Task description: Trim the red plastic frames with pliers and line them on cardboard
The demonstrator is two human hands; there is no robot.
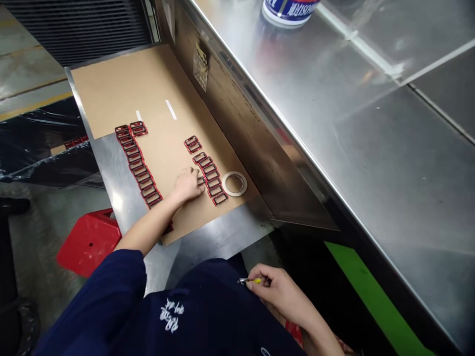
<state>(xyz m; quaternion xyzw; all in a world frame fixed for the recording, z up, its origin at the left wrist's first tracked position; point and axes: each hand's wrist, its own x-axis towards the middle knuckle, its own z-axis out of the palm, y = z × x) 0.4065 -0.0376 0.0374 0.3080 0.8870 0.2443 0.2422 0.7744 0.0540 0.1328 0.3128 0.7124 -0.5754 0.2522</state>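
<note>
Red frames under slightly spread fingers of left hand; right hand fingers closed on yellow-handled tool.

Steel shelf, cardboard sheet, red frames, tape roll

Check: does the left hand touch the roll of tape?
No, the left hand rests on the cardboard by the red frames, apart from the roll of tape.

Red-and-black rectangular frames lie overlapping in 2 slanted rows on brown cardboard, 1 row under the left hand; the right hand pinches a yellow-handled, metal-tipped tool.
</note>
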